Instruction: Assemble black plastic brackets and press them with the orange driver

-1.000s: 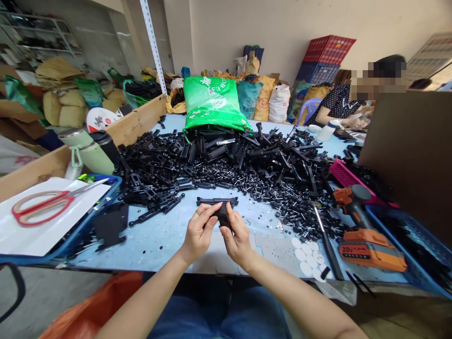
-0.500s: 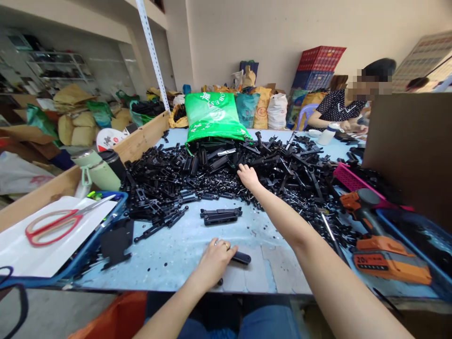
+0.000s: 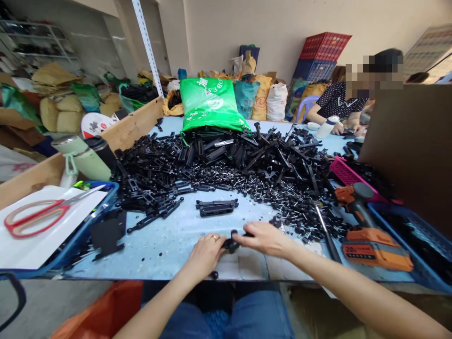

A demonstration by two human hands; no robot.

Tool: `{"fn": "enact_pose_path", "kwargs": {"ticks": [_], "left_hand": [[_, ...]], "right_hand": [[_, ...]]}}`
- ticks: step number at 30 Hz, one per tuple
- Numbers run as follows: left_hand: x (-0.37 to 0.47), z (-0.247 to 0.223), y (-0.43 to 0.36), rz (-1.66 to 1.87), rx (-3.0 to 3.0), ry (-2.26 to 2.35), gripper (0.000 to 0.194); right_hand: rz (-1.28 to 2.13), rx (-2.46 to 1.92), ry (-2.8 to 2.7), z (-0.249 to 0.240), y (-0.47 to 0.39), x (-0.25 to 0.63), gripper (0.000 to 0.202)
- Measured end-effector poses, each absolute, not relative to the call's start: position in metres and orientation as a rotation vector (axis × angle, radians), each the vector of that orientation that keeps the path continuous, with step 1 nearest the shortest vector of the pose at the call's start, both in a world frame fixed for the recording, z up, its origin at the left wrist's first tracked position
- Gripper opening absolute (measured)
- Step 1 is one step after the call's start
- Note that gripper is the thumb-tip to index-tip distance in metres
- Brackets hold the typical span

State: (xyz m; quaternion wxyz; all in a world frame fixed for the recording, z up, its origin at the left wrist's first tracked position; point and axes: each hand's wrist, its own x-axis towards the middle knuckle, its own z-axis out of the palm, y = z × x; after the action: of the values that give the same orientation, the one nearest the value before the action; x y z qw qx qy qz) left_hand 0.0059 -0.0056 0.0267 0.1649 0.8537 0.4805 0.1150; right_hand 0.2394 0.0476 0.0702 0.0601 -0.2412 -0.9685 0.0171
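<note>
Near the table's front edge, my left hand point(image 3: 206, 254) is closed round a black plastic arm piece point(image 3: 226, 245), mostly covered by the fingers. Against its right end, my right hand point(image 3: 265, 239) pinches a small black knob point(image 3: 233, 234); the fingers hide part of it. Both hands almost meet here. A folded black bracket point(image 3: 217, 207) lies just beyond them on the blue tabletop. Behind that spreads a heap of black-headed screws point(image 3: 254, 186), with a pile of black jointed arms point(image 3: 151, 172) to its left.
A green sack point(image 3: 210, 103) stands at the back. On the right are an orange cordless drill point(image 3: 376, 249), a hammer point(image 3: 326, 230) and a pink basket point(image 3: 348, 176). Red-handled scissors point(image 3: 38, 216) lie left, near a green bottle point(image 3: 83, 160). A co-worker point(image 3: 339, 101) sits across.
My right hand has come back from the heap to my left hand, now with a small black knob. My left hand stays on the arm piece. The view has shifted slightly.
</note>
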Motion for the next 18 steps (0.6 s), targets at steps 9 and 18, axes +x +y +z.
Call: {"fn": "enact_pose_path", "kwargs": {"ticks": [9, 18], "left_hand": [[0.019, 0.032, 0.005, 0.237, 2.400, 1.232, 0.043], [0.032, 0.044, 0.000, 0.293, 2.413, 1.324, 0.059]], "right_hand": [[0.168, -1.067, -3.040, 0.033, -0.002, 0.243, 0.038], [0.171, -1.298, -2.941, 0.048, -0.014, 0.236, 0.033]]}}
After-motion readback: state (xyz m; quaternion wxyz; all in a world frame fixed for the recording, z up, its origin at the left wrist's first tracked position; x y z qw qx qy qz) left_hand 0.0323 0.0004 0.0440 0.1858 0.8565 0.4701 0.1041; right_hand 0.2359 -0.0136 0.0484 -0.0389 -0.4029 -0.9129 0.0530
